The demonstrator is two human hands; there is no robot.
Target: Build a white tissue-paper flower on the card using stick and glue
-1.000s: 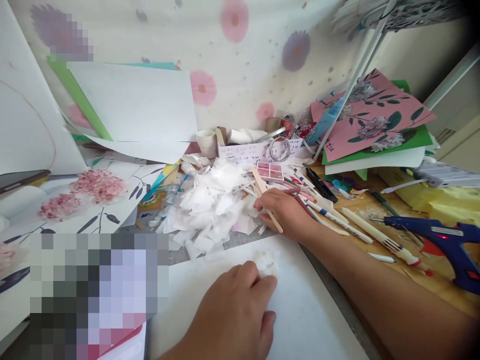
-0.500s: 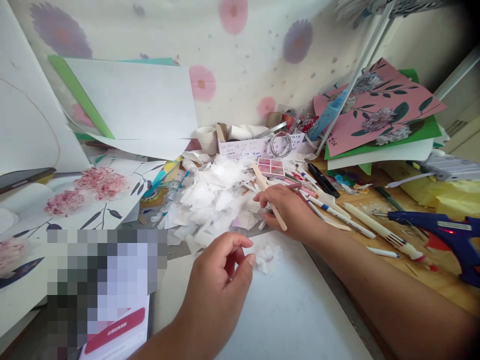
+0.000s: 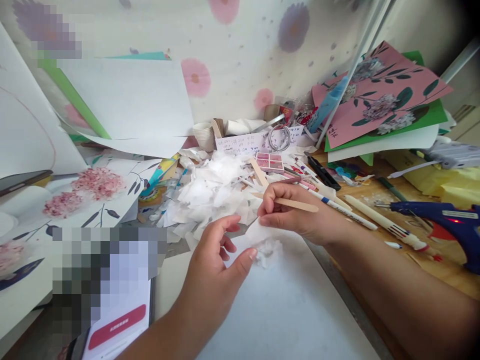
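Note:
My right hand [image 3: 290, 212] pinches a piece of white tissue paper [image 3: 257, 234] between thumb and finger. A thin wooden craft stick [image 3: 298, 204] lies across the same hand, tucked in its fingers. To the left, my left hand [image 3: 213, 270] is open, thumb and fingers curved apart with nothing between them. Below the held piece, a small white crumpled paper cluster [image 3: 268, 254] is on the large white sheet [image 3: 285, 305]. Just beyond my hands spreads a heap of white tissue paper pieces [image 3: 210, 185].
A blue glue gun [image 3: 437, 215], with a red light showing, lies at the right near several pens [image 3: 345, 212]. A phone [image 3: 116, 325] is at the lower left. Behind the heap stand stacked paper cups [image 3: 203, 136] and a pink paint palette [image 3: 270, 162]. Another wooden stick [image 3: 258, 172] lies there.
My right hand has drawn back from the heap with a tissue paper piece in its pinch. The craft stick in it has swung nearly level. My left hand's thumb and fingers have spread wider.

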